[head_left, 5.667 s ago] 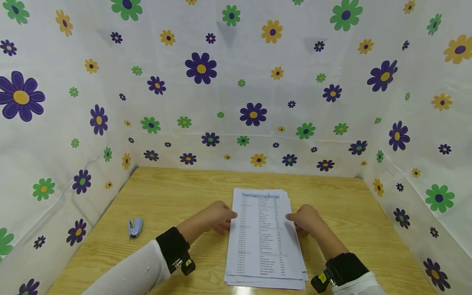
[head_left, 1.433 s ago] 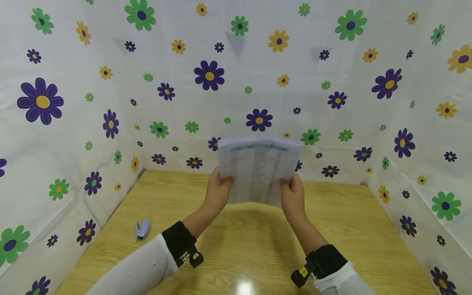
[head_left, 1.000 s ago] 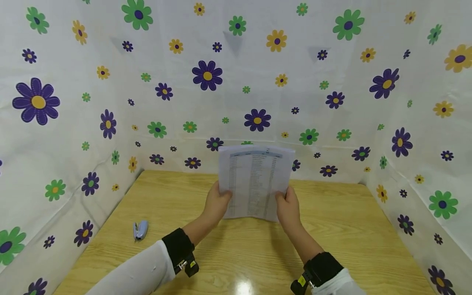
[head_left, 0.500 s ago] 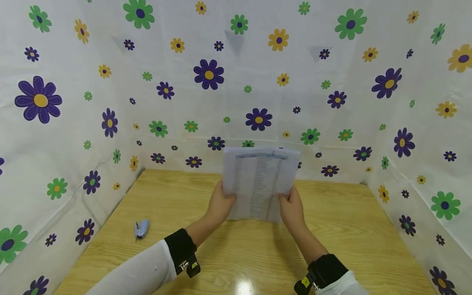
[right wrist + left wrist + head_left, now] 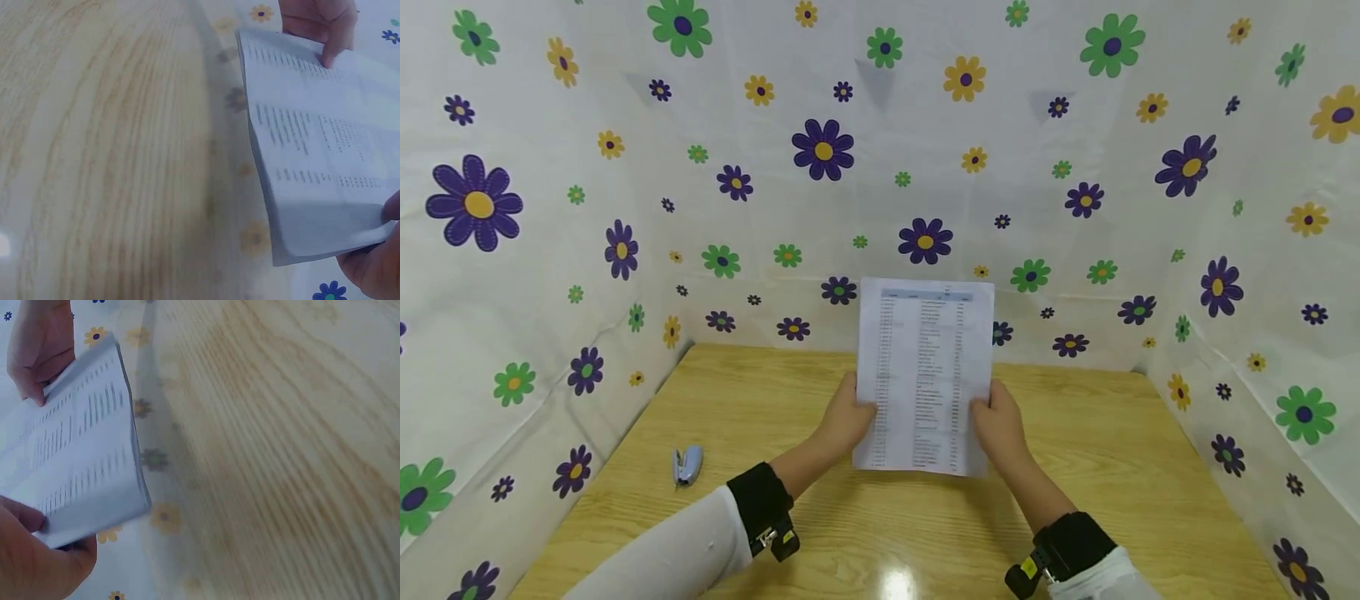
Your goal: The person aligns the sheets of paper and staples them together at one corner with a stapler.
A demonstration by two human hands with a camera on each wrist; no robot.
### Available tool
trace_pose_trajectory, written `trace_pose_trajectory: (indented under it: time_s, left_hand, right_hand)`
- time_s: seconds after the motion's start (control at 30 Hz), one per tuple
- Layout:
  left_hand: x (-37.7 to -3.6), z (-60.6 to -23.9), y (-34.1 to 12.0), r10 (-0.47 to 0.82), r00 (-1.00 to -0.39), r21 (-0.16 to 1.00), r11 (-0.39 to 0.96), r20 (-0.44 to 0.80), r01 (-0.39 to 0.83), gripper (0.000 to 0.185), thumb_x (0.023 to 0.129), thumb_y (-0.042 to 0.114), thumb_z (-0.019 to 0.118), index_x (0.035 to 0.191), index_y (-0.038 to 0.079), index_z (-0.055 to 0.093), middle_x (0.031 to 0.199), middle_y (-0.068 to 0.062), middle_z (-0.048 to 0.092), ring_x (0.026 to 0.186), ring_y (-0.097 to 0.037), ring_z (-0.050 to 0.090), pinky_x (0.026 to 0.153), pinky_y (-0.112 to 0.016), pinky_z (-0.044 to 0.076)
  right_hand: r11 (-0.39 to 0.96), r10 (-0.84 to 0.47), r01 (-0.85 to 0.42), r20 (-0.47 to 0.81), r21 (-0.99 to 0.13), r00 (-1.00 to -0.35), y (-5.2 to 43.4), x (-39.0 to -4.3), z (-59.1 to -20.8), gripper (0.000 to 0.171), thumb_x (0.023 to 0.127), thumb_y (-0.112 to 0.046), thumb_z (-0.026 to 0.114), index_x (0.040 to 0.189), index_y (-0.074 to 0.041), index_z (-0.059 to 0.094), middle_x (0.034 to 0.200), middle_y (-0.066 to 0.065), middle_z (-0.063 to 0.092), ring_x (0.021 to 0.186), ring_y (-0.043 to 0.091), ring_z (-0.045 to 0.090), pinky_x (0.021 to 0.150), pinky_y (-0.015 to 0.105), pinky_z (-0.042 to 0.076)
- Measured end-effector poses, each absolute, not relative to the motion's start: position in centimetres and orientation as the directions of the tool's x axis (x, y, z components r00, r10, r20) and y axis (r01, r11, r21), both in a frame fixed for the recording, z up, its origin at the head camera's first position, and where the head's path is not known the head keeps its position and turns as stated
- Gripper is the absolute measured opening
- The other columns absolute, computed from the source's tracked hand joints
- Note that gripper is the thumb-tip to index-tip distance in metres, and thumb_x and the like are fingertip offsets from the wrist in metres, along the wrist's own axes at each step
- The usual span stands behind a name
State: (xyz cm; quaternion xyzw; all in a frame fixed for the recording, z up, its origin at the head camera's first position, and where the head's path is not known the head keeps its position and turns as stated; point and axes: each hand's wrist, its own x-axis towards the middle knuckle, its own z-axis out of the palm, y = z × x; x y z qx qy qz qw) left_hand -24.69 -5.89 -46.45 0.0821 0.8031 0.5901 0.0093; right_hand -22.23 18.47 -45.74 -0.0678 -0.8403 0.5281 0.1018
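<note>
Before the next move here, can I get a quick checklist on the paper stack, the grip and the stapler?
1. Left hand grips the stack at its left edge: ok.
2. Right hand grips the right edge: ok.
3. Stack upright, printed side toward the person: ok.
4. Sheet edges flush: cannot tell; the head view shows a clean outline, but the wrist views are too blurred to judge the bottom edge.
5. Bottom edge resting on the table: cannot tell from these angles.
6. Stapler free on the table, apart from both hands, to the left: ok.
</note>
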Motion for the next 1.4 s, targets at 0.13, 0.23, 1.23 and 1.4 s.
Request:
trace_pose_trajectory:
  time_s: [0.13,0.23,1.23,1.4]
  left_hand:
    - [-24.9,-46.4,-6.3,0.181,-0.983,0.962,0.270,-0.019,0.031,0.066,0.089,-0.008,0.055,0.150,-0.004,0.030,0.139,-0.026,0.052,0.123,-0.039,0.058,0.102,-0.051,0.052]
    - [-24.8,-46.8,-6.6,0.219,-0.970,0.969,0.243,-0.105,-0.050,0.071,0.090,-0.008,0.057,0.153,-0.005,0.023,0.144,-0.027,0.049,0.122,-0.039,0.060,0.095,-0.047,0.056]
    - [-24.1,-50.4,-6.7,0.203,-0.918,0.907,0.326,-0.341,-0.265,0.062,0.092,-0.009,0.054,0.150,-0.012,0.031,0.122,-0.026,0.061,0.097,-0.031,0.070,0.074,-0.041,0.061]
    - [-24.0,-50.7,-6.5,0.228,-0.918,0.927,0.268,-0.324,-0.261,0.062,0.090,-0.013,0.050,0.149,-0.009,0.031,0.120,-0.026,0.060,0.089,-0.030,0.071,0.064,-0.041,0.061]
  right_hand:
    - [0.434,0.200,0.051,0.041,-0.899,-0.979,18.7,-22.3,-45.3,0.045,0.097,-0.007,0.047,0.140,0.005,0.052,0.135,0.023,0.061,0.112,0.034,0.060,0.093,0.047,0.051]
    - [0.452,0.176,0.078,0.003,-0.889,-0.984,18.8,-22.3,-45.3,0.048,0.097,-0.008,0.049,0.143,0.008,0.049,0.140,0.025,0.058,0.120,0.036,0.059,0.103,0.052,0.049]
    - [0.587,0.068,0.300,-0.324,-0.751,-0.944,20.7,-19.9,-49.1,0.050,0.086,-0.002,0.058,0.132,0.017,0.053,0.116,0.024,0.066,0.102,0.033,0.066,0.088,0.048,0.057]
    - [0.489,0.101,0.336,-0.330,-0.805,-0.938,21.4,-20.7,-49.3,0.045,0.096,-0.009,0.056,0.135,0.011,0.052,0.124,0.024,0.062,0.107,0.033,0.063,0.087,0.045,0.055]
